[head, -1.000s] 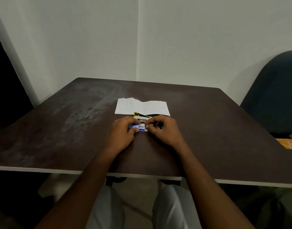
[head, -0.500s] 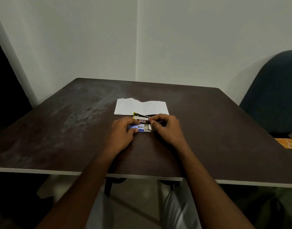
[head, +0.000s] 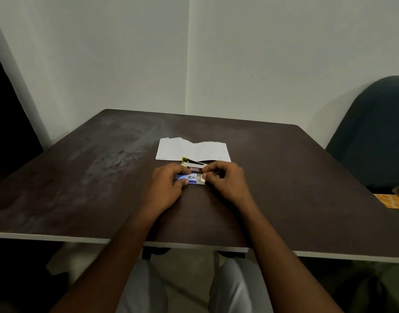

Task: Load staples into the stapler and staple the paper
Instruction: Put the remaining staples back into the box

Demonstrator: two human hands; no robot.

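A small blue and white staple box (head: 192, 179) lies on the dark table (head: 284, 177) in front of me. My left hand (head: 165, 188) grips its left end between thumb and fingers. My right hand (head: 225, 182) pinches the open flap at its right end. Just behind the box lies a yellow and black stapler (head: 192, 162) with a red label. A creased white sheet of paper (head: 193, 149) lies flat beyond the stapler. No staples are visible.
A dark blue chair (head: 374, 136) stands at the table's right side. An orange patterned thing (head: 392, 199) shows past the right edge. The table sits in a corner of two white walls, with its white front edge (head: 58, 238) near my knees.
The box's right end has come open: my right hand has pulled the flap out to the right. My left hand has kept its hold on the box.
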